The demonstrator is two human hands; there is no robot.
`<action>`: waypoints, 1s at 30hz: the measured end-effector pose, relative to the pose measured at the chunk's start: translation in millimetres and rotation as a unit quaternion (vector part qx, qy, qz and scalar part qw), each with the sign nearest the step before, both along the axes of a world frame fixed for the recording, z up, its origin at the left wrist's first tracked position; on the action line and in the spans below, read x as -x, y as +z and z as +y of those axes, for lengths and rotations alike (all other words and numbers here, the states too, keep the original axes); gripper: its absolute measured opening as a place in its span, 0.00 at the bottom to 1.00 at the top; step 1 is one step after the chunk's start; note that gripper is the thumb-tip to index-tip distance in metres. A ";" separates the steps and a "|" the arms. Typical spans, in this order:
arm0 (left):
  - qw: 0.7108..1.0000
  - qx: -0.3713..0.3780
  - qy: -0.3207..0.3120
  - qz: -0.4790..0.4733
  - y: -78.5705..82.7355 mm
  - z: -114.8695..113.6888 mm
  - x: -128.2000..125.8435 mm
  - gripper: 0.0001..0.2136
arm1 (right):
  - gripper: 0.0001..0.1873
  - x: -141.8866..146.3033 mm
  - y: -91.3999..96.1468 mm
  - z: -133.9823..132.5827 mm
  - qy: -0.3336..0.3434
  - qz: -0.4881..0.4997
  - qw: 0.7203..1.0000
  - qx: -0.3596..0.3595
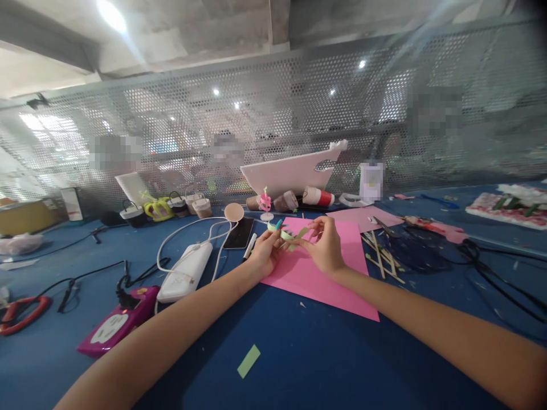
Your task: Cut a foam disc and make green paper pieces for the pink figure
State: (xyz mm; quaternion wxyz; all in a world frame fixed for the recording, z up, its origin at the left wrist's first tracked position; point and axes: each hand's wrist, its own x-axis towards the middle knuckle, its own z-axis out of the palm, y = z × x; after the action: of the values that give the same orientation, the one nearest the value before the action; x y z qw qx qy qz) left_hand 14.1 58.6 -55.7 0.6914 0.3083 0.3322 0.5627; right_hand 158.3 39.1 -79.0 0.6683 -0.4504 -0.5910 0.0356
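Both of my hands meet over a pink paper sheet (318, 279) lying on the blue table (299, 364). My left hand (265, 250) pinches a small light-green paper piece (285, 234) with a teal bit at its end. My right hand (325, 245) has its fingers closed on the other end of the same green paper piece, where a green strip sticks out. The piece is held just above the pink sheet.
A loose green strip (248, 361) lies near me. Left are a white power bank (184, 272) with cable, a black phone (239, 233) and a magenta device (122, 322). Wooden sticks (380, 256) and black cables (491, 267) lie right. Cups (318, 197) and a white foam board (290, 171) stand behind, before a perforated metal screen.
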 end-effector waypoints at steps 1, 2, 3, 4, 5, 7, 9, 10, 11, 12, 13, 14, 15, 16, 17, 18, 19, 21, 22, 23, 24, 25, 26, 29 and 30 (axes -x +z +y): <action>1.000 -0.001 -0.003 0.000 0.1 -0.1 0.1 0.04 | 0.28 -0.5 -0.4 0.8 -0.017 -0.009 1.000 -0.022; 1.000 -0.002 -0.005 -0.001 0.1 -0.2 0.3 0.04 | 0.27 -1.1 -0.7 1.5 -0.031 -0.020 0.998 -0.042; 1.000 -0.002 -0.007 -0.002 0.2 -0.2 0.5 0.03 | 0.27 -1.8 -0.8 2.0 -0.041 -0.033 0.997 -0.059; 1.000 -0.003 -0.010 -0.003 0.4 -0.4 0.6 0.03 | 0.26 -2.3 -0.8 2.1 -0.042 -0.043 0.996 -0.068; 1.000 -0.003 -0.014 -0.002 0.7 -0.7 0.6 0.02 | 0.25 -2.5 -0.4 2.0 -0.035 -0.048 0.996 -0.068; 1.000 -0.002 -0.019 0.006 1.7 -1.5 0.4 0.02 | 0.23 -2.4 0.9 0.7 0.010 -0.045 0.998 -0.038; 1.000 -0.001 -0.022 0.021 2.6 -2.0 0.4 0.03 | 0.22 -1.7 2.7 -1.4 0.067 -0.026 0.997 0.010; 0.999 -0.002 -0.023 0.028 2.8 -1.9 0.6 0.03 | 0.22 -1.3 3.6 -2.4 0.090 -0.014 0.995 0.033; 0.999 -0.006 -0.025 0.034 2.6 -1.4 1.1 0.04 | 0.22 -1.1 4.3 -3.1 0.108 -0.003 0.993 0.053; 0.999 -0.015 -0.031 0.037 2.1 -0.6 1.9 0.06 | 0.23 -1.1 4.7 -3.5 0.124 0.008 0.990 0.070; 0.998 -0.030 -0.039 0.039 1.3 0.4 2.9 0.07 | 0.23 -1.2 4.8 -3.3 0.138 0.021 0.986 0.086; 0.997 -0.050 -0.051 0.042 0.3 1.5 4.0 0.09 | 0.22 -1.7 4.6 -2.7 0.153 0.037 0.982 0.101; 0.994 -0.073 -0.066 0.047 -0.8 2.5 5.2 0.11 | 0.22 -2.2 4.1 -1.5 0.166 0.054 0.978 0.118; 0.990 -0.099 -0.083 0.056 -1.8 3.3 6.3 0.14 | 0.22 -2.9 3.5 0.0 0.176 0.073 0.973 0.132; 0.985 -0.125 -0.098 0.069 -2.7 3.8 7.3 0.17 | 0.23 -3.6 2.8 1.8 0.184 0.093 0.968 0.143; 0.979 -0.151 -0.109 0.085 -3.4 4.0 7.9 0.21 | 0.23 -4.2 2.1 3.6 0.190 0.112 0.963 0.151; 0.973 -0.173 -0.115 0.103 -3.7 3.7 8.2 0.25 | 0.24 -4.5 1.5 5.2 0.195 0.128 0.959 0.158; 0.962 -0.206 -0.114 0.135 -3.8 2.6 8.2 0.31 | 0.25 -4.2 0.7 7.3 0.209 0.149 0.952 0.167; 0.959 -0.215 -0.108 0.149 -3.7 2.0 8.0 0.33 | 0.25 -3.4 0.4 7.6 0.212 0.153 0.950 0.170; 0.957 -0.220 -0.099 0.161 -3.6 1.5 7.8 0.34 | 0.24 -2.3 0.3 7.5 0.211 0.151 0.950 0.173; 0.956 -0.221 -0.087 0.169 -3.6 1.3 7.7 0.35 | 0.23 -0.8 0.1 7.0 0.206 0.143 0.952 0.176; 0.957 -0.221 -0.073 0.175 -3.8 1.4 7.6 0.35 | 0.22 0.8 0.0 6.3 0.200 0.133 0.954 0.179; 0.957 -0.220 -0.058 0.178 -4.3 1.8 7.6 0.34 | 0.21 2.4 -0.3 5.6 0.194 0.124 0.956 0.180; 0.961 -0.215 -0.026 0.170 -6.5 4.3 8.0 0.33 | 0.20 6.2 -1.8 4.1 0.164 0.126 0.967 0.150; 0.963 -0.212 -0.023 0.162 -7.1 5.2 8.1 0.33 | 0.20 6.6 -2.4 4.0 0.147 0.131 0.972 0.129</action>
State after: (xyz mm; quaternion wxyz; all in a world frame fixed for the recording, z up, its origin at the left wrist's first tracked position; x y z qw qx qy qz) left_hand 5.9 63.7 -62.8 0.5596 0.5426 0.3059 0.5467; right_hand 151.6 43.1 -81.4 0.6634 -0.4322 -0.5485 0.2686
